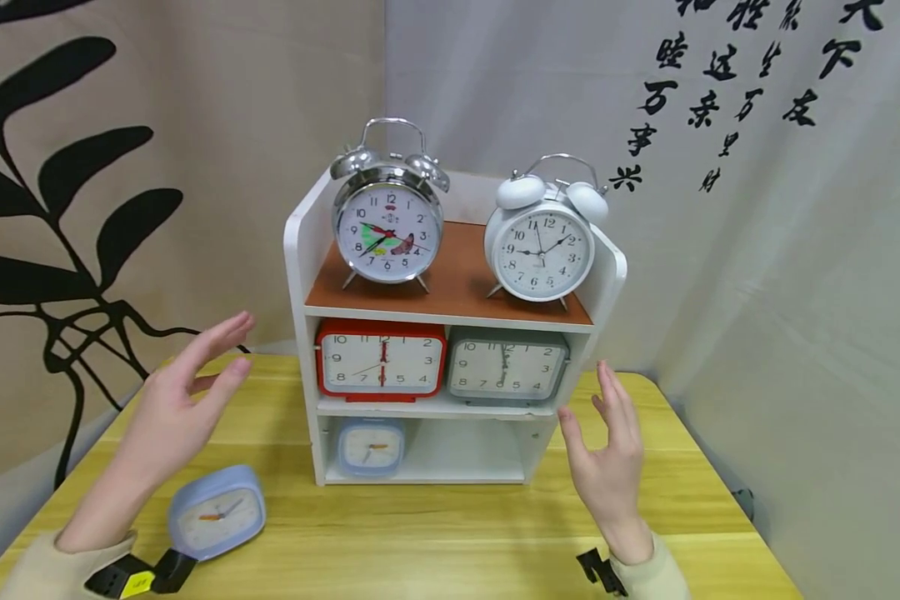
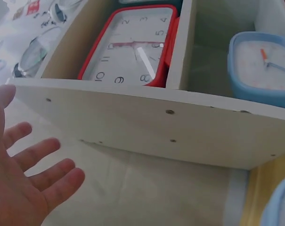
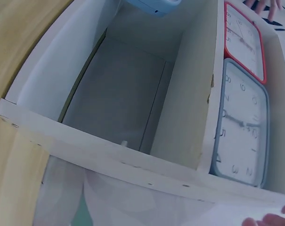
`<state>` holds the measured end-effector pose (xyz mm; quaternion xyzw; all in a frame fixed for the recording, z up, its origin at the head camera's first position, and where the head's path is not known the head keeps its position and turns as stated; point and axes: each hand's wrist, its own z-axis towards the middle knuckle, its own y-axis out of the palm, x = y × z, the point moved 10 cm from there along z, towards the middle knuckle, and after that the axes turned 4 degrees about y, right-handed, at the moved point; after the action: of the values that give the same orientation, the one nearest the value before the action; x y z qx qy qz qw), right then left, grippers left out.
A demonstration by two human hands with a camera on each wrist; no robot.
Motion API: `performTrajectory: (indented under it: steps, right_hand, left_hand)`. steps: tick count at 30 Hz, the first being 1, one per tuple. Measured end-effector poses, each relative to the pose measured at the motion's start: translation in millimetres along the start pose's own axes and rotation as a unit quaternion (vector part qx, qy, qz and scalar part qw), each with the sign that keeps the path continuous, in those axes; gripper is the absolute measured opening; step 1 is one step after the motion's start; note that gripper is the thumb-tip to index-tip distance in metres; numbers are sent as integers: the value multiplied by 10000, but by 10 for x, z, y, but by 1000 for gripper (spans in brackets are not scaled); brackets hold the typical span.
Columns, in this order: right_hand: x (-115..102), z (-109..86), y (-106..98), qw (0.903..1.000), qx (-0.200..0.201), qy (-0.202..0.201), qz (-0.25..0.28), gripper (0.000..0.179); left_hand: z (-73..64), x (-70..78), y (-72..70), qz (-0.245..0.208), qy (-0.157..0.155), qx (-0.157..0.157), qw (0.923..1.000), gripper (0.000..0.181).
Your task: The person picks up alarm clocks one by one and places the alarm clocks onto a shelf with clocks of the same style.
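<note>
My left hand [image 1: 187, 396] is raised left of a white three-tier shelf [image 1: 472, 454], fingers extended and holding nothing. On the other side my right hand [image 1: 611, 458] hovers by the shelf's lower right, also holding nothing. A light-blue alarm clock [image 1: 217, 515] lies tilted back on the table below my left forearm. Its twin, another light-blue clock [image 1: 371, 447], stands in the bottom tier's left part. The middle tier holds a red rectangular clock [image 1: 381, 367] beside a grey-green one [image 1: 507, 368]. On top stand a silver twin-bell clock [image 1: 388, 233] and a white twin-bell clock [image 1: 543, 254].
The shelf stands on a yellow wood-grain table [image 1: 390, 542]. Behind hang pale curtains [image 1: 487, 92], printed with a black plant [image 1: 75, 167] at the left and dark characters at the right. Black wrist-camera mounts [image 1: 603, 571] sit at both cuffs.
</note>
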<state>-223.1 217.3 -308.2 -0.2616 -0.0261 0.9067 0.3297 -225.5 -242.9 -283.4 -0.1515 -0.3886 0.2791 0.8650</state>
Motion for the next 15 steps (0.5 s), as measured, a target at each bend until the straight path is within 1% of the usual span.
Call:
performTrajectory:
  steps: [2, 7, 12, 15]
  right_hand:
    - [70, -2, 41, 9995, -191, 266, -8, 76]
    - [229, -1, 131, 9962, -521, 701, 43, 69]
    - [389, -6, 209, 9894, -853, 1171, 122, 68]
    - [449, -20, 245, 9856, -1028, 1339, 118, 66]
  left_hand:
    - [-40, -63, 0, 1, -57, -96, 9999, 54]
    - [-164, -235, -10, 118, -235, -325, 9991, 54]
    - [-310, -377, -1, 342, -309, -446, 9979, 56]
    - [-381, -473, 13, 467, -462, -595, 9961, 56]
